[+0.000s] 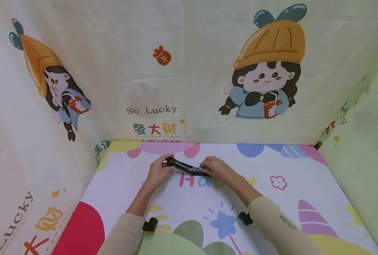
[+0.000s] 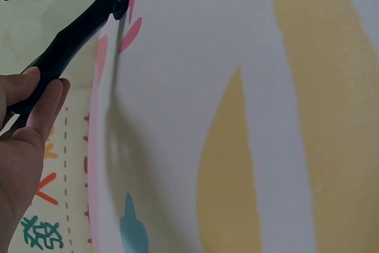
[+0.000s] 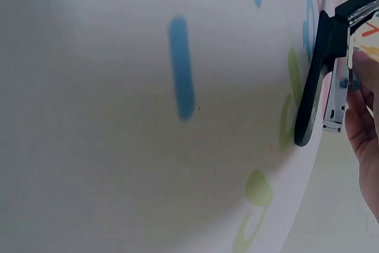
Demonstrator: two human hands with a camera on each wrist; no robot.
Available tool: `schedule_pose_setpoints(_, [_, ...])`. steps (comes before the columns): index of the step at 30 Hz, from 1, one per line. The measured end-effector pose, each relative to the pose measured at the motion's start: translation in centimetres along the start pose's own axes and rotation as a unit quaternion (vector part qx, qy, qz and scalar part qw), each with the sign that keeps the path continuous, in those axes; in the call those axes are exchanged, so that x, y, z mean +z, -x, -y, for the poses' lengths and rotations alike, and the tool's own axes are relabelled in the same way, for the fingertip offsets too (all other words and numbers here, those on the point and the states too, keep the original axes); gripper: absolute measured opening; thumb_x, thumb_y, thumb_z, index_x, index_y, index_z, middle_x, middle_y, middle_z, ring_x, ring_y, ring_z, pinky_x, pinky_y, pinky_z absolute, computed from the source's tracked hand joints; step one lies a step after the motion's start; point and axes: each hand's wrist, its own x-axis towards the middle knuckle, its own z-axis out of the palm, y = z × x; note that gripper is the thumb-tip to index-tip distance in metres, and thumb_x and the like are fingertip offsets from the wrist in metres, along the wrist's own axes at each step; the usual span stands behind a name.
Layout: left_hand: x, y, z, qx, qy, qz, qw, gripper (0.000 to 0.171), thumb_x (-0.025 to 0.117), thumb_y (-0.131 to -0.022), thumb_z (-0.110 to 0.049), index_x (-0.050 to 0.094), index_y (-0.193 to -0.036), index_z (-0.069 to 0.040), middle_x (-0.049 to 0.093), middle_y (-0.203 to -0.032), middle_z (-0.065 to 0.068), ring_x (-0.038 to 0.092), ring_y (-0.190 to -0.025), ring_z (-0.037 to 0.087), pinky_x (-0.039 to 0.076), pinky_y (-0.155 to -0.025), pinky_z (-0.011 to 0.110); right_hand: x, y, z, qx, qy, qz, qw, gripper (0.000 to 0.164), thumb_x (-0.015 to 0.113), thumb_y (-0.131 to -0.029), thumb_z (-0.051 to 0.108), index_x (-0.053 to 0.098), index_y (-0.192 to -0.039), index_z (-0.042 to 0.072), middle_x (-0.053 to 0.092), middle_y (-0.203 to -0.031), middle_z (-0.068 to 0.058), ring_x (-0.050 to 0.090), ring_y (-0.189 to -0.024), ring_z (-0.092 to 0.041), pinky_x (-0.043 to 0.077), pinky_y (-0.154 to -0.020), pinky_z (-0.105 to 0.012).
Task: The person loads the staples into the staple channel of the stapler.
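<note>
A black stapler (image 1: 181, 165) is unfolded wide, its top cover swung back toward the left. At its left end my left hand (image 1: 158, 174) grips the cover (image 2: 65, 48) between thumb and fingers. My right hand (image 1: 220, 169) is at the right half, over the silver staple magazine (image 3: 336, 96). In the right wrist view, its thumb and fingers pinch a small grey strip (image 3: 353, 80), like staples, right beside the magazine. The black base (image 3: 309, 96) runs along under the magazine, at an angle to it. The fingers hide part of the strip.
The stapler is over a white printed tablecloth (image 1: 128, 191) with coloured letters and shapes. Cream printed cloth (image 1: 205, 88) hangs upright behind the table and on both sides. Black straps with small mounts (image 1: 150, 224) sit on both wrists.
</note>
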Motion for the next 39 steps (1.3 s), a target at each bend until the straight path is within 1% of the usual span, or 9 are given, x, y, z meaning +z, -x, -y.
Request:
schedule_pose_setpoints(7, [-0.08,0.05,-0.14,0.004,-0.003,0.002,1.0000,0.051,0.072,-0.083,0.000,0.058,-0.131,-0.010,0.059,-0.132,0.012,0.065,-0.112,0.029,0.057,-0.089,0.034,0.18,-0.34,0.43,0.003,-0.014,0.003,1.000,0.019,0.071,-0.088,0.022,0.073,-0.105,0.014,0.069,-0.099,0.000,0.061,-0.094,-0.015,0.055,-0.089,-0.030])
schedule_pose_setpoints(12, [-0.09,0.04,-0.19,0.004,-0.007,-0.001,1.0000,0.051,0.073,-0.083,0.000,0.059,-0.130,-0.010,0.060,-0.130,0.012,0.066,-0.112,0.028,0.057,-0.088,0.034,0.27,-0.48,0.58,0.005,-0.010,0.001,1.000,0.018,0.071,-0.088,0.022,0.073,-0.105,0.015,0.068,-0.098,0.002,0.060,-0.092,-0.013,0.055,-0.088,-0.029])
schedule_pose_setpoints(22, [0.00,-0.08,-0.08,0.026,-0.001,-0.002,0.9997,0.050,0.073,-0.081,0.002,0.060,-0.128,-0.006,0.062,-0.127,0.014,0.068,-0.108,0.028,0.058,-0.084,0.028,0.57,-0.66,0.57,-0.017,0.000,-0.014,1.000,0.013,0.072,-0.087,0.020,0.074,-0.099,0.015,0.065,-0.091,0.001,0.059,-0.085,-0.012,0.055,-0.082,-0.026])
schedule_pose_setpoints(28, [0.06,-0.08,-0.14,0.027,0.004,-0.002,0.9996,0.049,0.073,-0.081,0.003,0.060,-0.128,-0.006,0.062,-0.126,0.014,0.068,-0.108,0.029,0.058,-0.085,0.028,0.72,-0.67,0.56,-0.015,-0.009,-0.011,1.000,0.014,0.073,-0.086,0.019,0.072,-0.100,0.016,0.065,-0.093,0.001,0.058,-0.086,-0.012,0.055,-0.082,-0.026])
schedule_pose_setpoints(33, [0.04,-0.04,-0.15,0.025,0.008,-0.001,0.9997,0.049,0.072,-0.082,0.004,0.060,-0.128,-0.007,0.062,-0.127,0.013,0.068,-0.109,0.028,0.058,-0.084,0.028,0.74,-0.66,0.50,-0.026,-0.015,-0.011,0.999,0.014,0.073,-0.086,0.016,0.073,-0.100,0.015,0.064,-0.093,0.000,0.058,-0.087,-0.013,0.055,-0.082,-0.026])
schedule_pose_setpoints(39, [0.01,-0.07,-0.22,0.026,0.004,-0.001,0.9996,0.049,0.072,-0.082,0.003,0.060,-0.128,-0.006,0.062,-0.127,0.013,0.067,-0.109,0.029,0.058,-0.085,0.029,0.65,-0.68,0.51,-0.025,-0.030,0.000,0.999,0.011,0.072,-0.087,0.013,0.073,-0.098,0.014,0.063,-0.093,0.000,0.056,-0.087,-0.013,0.054,-0.081,-0.026])
